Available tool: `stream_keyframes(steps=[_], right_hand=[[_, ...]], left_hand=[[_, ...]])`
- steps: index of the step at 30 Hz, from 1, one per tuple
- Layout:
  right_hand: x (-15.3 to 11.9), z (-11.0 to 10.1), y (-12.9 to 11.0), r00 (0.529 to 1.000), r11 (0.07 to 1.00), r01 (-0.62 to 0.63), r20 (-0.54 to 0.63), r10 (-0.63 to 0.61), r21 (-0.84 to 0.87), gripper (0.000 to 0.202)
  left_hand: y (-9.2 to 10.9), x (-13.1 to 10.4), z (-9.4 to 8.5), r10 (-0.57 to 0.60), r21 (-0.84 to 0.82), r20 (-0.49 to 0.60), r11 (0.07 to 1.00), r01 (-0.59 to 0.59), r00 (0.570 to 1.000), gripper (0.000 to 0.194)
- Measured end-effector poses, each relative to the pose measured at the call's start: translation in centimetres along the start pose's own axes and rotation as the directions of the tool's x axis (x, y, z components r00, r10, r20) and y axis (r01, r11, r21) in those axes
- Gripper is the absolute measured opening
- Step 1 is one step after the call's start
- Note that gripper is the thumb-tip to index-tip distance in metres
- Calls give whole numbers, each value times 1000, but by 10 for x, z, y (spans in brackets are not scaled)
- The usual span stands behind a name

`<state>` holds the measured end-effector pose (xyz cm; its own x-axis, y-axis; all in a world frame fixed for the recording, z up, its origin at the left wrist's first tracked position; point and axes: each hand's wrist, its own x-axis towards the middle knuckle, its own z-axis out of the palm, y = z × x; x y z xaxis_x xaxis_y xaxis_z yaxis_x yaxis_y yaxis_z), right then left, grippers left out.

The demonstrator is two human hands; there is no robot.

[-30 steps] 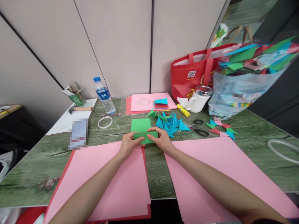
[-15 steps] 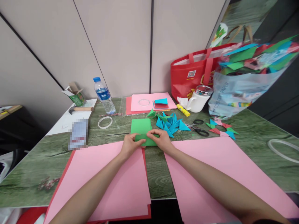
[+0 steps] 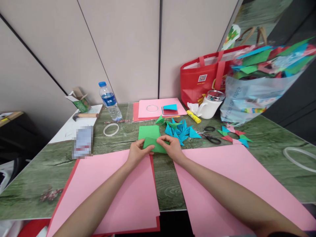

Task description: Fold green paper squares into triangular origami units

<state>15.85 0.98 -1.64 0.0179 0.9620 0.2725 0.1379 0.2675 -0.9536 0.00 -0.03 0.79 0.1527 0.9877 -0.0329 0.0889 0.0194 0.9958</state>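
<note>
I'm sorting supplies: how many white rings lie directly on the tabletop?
2: one ring in front of the water bottle, another ring at the picture's right edge. Others may be hidden.

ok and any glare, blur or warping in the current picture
Head view: shiny silver lid of white ceramic-looking mug shows bright reflections; head view: coarse pixelation hides greyish rectangular object at left; head view: clear plastic bottle with blue cap tilts, plastic bag of coloured paper stretches rightward, probably lens distortion; head view: held green paper has readable edges.

Scissors (image 3: 204,133) on green table (image 3: 169,184) (seemingly wood-grained)
</note>
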Motion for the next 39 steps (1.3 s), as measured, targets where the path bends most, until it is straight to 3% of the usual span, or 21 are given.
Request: stream_keyframes(steps=[3,6,13,21,34,39], right_hand=[[-1,0,-2,997,999,-9,-75,12,42,18],[-2,2,-5,998,998,-13,-53,17,64,17],[-3,5,-4,997,995,-38,-66,44,90,17],[-3,6,-2,996,992,-57,-56,64,110,18],[2,1,5,991,987,-82,-98,96,141,19],[1,1,3,992,990,-71,-95,83,125,19]], left_hand=[[4,-2,1,-50,-45,64,998,53,997,32],[7,-5,5,-129,-68,145,988,140,981,33],[4,-5,7,-200,-130,147,967,219,969,33],[-3,-3,6,-184,-191,125,960,206,975,30],[3,0,-1,-131,-98,81,985,139,988,35],[3,-1,0,-113,-136,88,983,125,990,35]])
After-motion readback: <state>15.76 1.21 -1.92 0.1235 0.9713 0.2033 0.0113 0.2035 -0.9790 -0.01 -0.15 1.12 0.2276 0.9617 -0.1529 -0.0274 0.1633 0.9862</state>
